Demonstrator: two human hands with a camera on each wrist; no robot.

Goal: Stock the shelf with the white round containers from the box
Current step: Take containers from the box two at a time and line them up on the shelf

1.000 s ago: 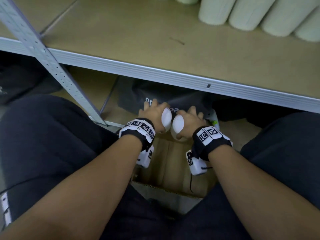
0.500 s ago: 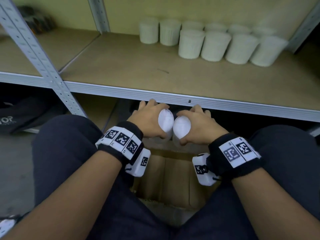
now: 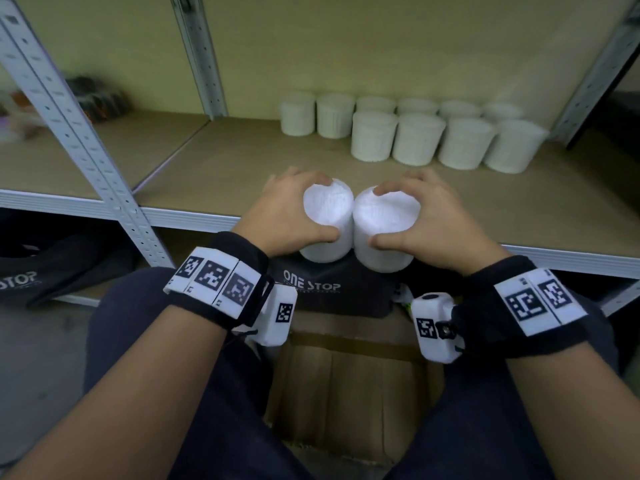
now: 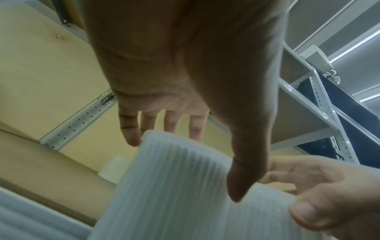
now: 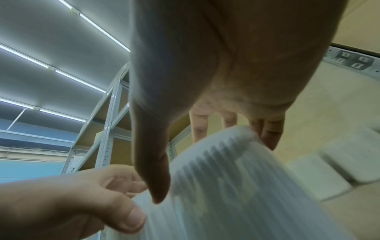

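My left hand (image 3: 294,216) grips one white ribbed round container (image 3: 327,221) from above, thumb near me and fingers on its far side. My right hand (image 3: 422,220) grips a second white container (image 3: 382,230) the same way. The two containers touch side by side, held in the air at the front edge of the wooden shelf (image 3: 242,161). The left wrist view shows the ribbed container (image 4: 174,186) under my thumb and fingers (image 4: 131,129). In the right wrist view, the other container (image 5: 236,186) sits under my right fingers (image 5: 269,134). The cardboard box (image 3: 349,386) lies between my knees.
Several white containers (image 3: 415,136) stand in two rows at the back right of the shelf. Grey perforated uprights (image 3: 69,109) frame the bay. A dark bag marked ONE STOP (image 3: 329,289) lies under the shelf behind the box. Dark items (image 3: 100,98) sit on the left shelf.
Both hands have risen with their containers from below the shelf edge, out of the box, up to shelf level. The view has tilted up, showing the back wall.
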